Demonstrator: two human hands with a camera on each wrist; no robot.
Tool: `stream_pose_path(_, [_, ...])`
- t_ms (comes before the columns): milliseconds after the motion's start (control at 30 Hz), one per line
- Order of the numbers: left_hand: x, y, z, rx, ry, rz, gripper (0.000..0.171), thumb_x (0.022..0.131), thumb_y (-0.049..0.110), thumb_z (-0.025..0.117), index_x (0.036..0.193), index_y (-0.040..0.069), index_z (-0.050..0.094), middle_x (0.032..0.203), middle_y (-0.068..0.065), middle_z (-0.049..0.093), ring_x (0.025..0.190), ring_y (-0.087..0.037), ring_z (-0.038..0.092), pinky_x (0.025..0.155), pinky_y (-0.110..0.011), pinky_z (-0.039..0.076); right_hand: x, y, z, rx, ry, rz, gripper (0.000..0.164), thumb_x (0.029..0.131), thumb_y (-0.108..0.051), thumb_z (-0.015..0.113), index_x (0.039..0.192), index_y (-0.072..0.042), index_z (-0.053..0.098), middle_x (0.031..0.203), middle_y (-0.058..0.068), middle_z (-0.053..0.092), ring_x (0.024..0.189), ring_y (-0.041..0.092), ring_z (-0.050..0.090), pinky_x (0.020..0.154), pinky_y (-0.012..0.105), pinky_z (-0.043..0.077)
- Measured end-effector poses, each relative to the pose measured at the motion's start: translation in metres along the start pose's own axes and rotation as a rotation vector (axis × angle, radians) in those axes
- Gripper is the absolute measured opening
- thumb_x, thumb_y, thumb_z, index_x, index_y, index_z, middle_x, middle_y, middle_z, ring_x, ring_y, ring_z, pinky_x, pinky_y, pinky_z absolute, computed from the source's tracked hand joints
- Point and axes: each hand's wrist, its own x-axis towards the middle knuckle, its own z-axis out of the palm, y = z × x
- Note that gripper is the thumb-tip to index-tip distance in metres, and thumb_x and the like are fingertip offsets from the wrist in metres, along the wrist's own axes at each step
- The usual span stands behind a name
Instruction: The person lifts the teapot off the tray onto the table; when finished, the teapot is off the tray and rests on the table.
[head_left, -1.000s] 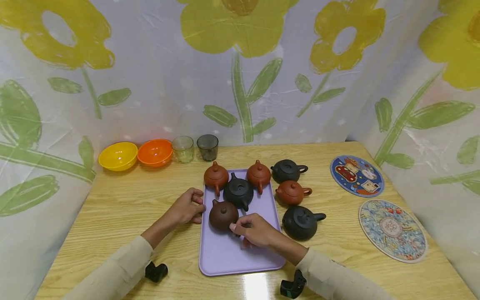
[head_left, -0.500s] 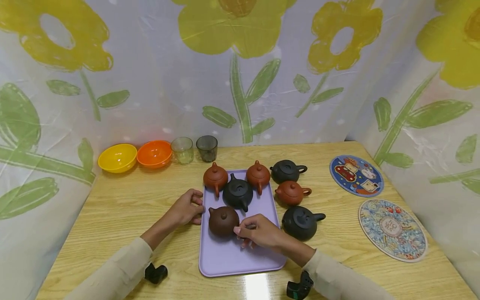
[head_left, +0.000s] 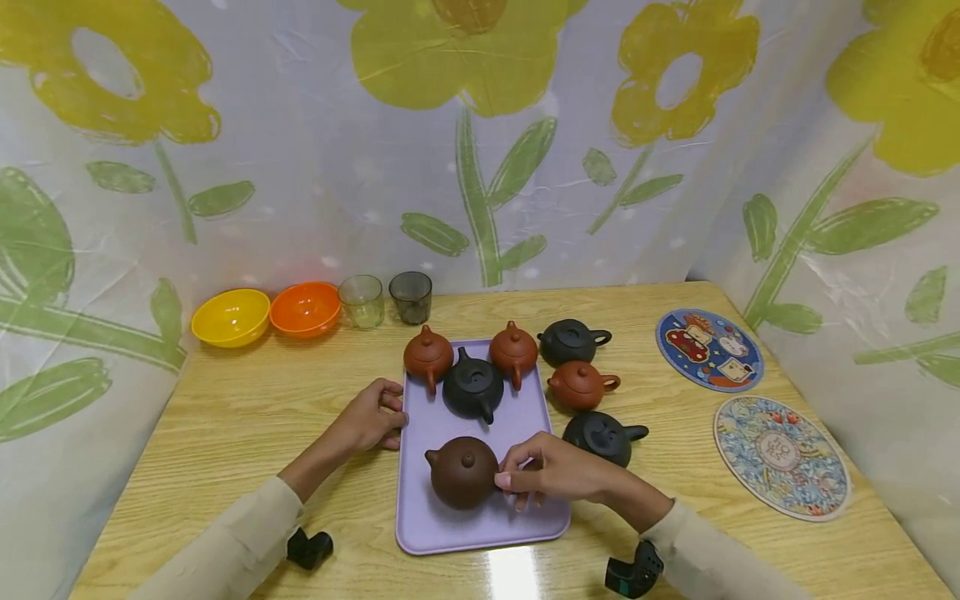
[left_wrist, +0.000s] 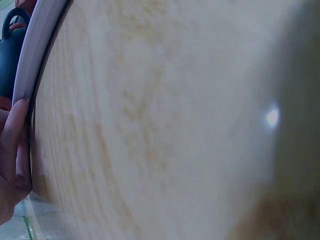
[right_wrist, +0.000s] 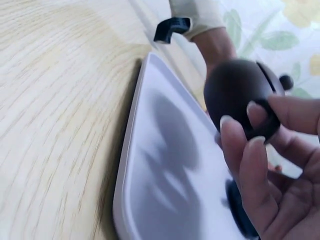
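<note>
A dark brown teapot (head_left: 464, 472) hangs over the front half of the lilac tray (head_left: 480, 533), its spout to the left. My right hand (head_left: 551, 471) pinches it by the handle; the right wrist view shows fingers and thumb round the handle of the teapot (right_wrist: 240, 92), with its shadow on the tray below. At the tray's left edge, my left hand (head_left: 371, 417) grips the rim with curled fingers. A black teapot (head_left: 472, 387) and two reddish-brown teapots, one left (head_left: 428, 354) and one right (head_left: 513, 350), stand at the tray's far end.
Right of the tray stand a black teapot (head_left: 570, 342), a reddish teapot (head_left: 579, 385) and another black teapot (head_left: 600, 435). Two round mats, blue (head_left: 708, 350) and patterned (head_left: 780, 458), lie farther right. Bowls, yellow (head_left: 231, 319) and orange (head_left: 305, 310), and two glasses (head_left: 411, 298) stand at the back left.
My right hand has carried the brown teapot toward the front of the tray and to the right, away from the black teapot. The left hand stays at the tray's edge.
</note>
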Motion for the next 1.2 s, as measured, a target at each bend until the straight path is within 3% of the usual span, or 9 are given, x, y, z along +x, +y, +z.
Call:
stream_pose_path(133, [0.0, 0.0, 0.0, 0.006, -0.001, -0.002, 0.049, 0.093, -0.001, 0.063, 0.136, -0.003, 0.039, 0.115, -0.019, 0.047, 0.086, -0.022, 0.059, 0.06, -0.037, 0.062, -0.011, 0.005, -0.008, -0.004, -0.056, -0.042, 0.029, 0.1, -0.025, 0.062, 0.093, 0.002, 0.072, 0.09, 0.021, 0.067, 0.073, 0.014, 0.065, 0.057, 0.021, 0.051])
stream_pose_path(333, [0.002, -0.002, -0.001, 0.007, -0.002, 0.001, 0.051, 0.093, -0.001, 0.063, 0.137, -0.004, 0.038, 0.115, -0.019, 0.046, 0.086, -0.022, 0.059, 0.06, -0.036, 0.062, -0.026, 0.015, -0.021, -0.003, -0.117, -0.134, 0.028, 0.101, -0.019, 0.06, 0.091, 0.004, 0.071, 0.097, 0.003, 0.066, 0.084, 0.006, 0.062, 0.059, 0.021, 0.053])
stream_pose_path(467, [0.002, -0.002, -0.001, 0.009, -0.005, 0.004, 0.051, 0.093, -0.001, 0.063, 0.137, -0.004, 0.038, 0.114, -0.019, 0.046, 0.085, -0.021, 0.059, 0.06, -0.036, 0.062, -0.036, 0.021, -0.028, 0.014, -0.165, -0.175, 0.026, 0.101, -0.016, 0.059, 0.089, 0.004, 0.069, 0.103, 0.001, 0.064, 0.089, 0.005, 0.059, 0.059, 0.018, 0.052])
stream_pose_path(833, [-0.001, 0.001, -0.003, 0.002, -0.024, 0.038, 0.046, 0.092, 0.002, 0.063, 0.131, -0.003, 0.04, 0.11, -0.016, 0.047, 0.083, -0.019, 0.061, 0.062, -0.036, 0.063, -0.063, 0.037, -0.049, 0.064, -0.287, -0.181, 0.022, 0.102, -0.007, 0.055, 0.091, 0.006, 0.069, 0.108, 0.009, 0.063, 0.092, 0.005, 0.056, 0.065, 0.015, 0.049])
stream_pose_path(1033, [0.0, 0.0, -0.001, 0.003, -0.012, 0.009, 0.047, 0.093, -0.001, 0.062, 0.134, -0.003, 0.039, 0.112, -0.017, 0.047, 0.085, -0.02, 0.059, 0.062, -0.036, 0.063, -0.075, 0.046, -0.06, 0.055, -0.351, -0.158, 0.021, 0.102, -0.005, 0.054, 0.091, 0.006, 0.068, 0.107, 0.018, 0.061, 0.093, 0.006, 0.056, 0.068, 0.016, 0.05])
stream_pose_path(1200, [0.001, -0.001, 0.0, 0.007, -0.003, -0.003, 0.047, 0.094, -0.001, 0.062, 0.135, -0.003, 0.04, 0.114, -0.017, 0.047, 0.086, -0.021, 0.059, 0.062, -0.036, 0.063, -0.084, 0.051, -0.068, 0.047, -0.379, -0.115, 0.022, 0.101, -0.007, 0.055, 0.091, 0.006, 0.069, 0.109, 0.009, 0.064, 0.097, 0.008, 0.058, 0.073, 0.019, 0.052])
